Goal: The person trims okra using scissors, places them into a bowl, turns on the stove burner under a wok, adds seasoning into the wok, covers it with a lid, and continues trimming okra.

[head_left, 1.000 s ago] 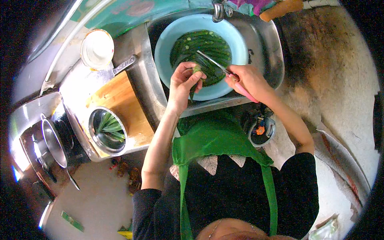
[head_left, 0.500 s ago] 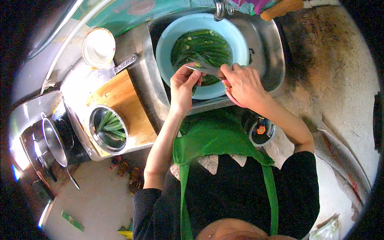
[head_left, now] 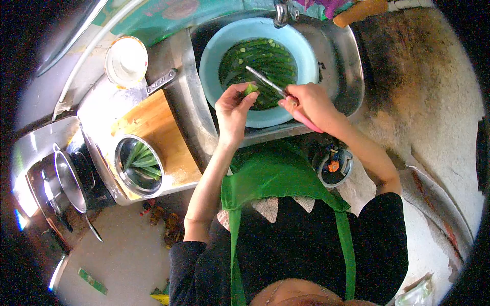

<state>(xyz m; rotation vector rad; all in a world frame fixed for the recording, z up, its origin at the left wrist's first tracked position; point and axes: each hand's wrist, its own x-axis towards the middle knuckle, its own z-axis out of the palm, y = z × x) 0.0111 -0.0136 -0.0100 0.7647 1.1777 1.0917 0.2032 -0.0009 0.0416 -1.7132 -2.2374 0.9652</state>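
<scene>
My left hand pinches a green okra pod between thumb and fingers, its pale green end pointing up. My right hand is closed on the pink handles of a pair of scissors. The blades point up and to the left, apart from the pod. Both hands are over the near side of a light blue basin. Many okra pods lie in water inside it, with several small pale cut pieces among them.
The basin stands in a metal sink under a tap. On the left, a steel bowl of green pods rests on a wooden cutting board. A knife handle, a white enamel dish and a pan are nearby.
The scissors have swung away from the okra pod, blades now pointing further up. My right hand has turned and shifted slightly down. My left hand still holds the pod in nearly the same place.
</scene>
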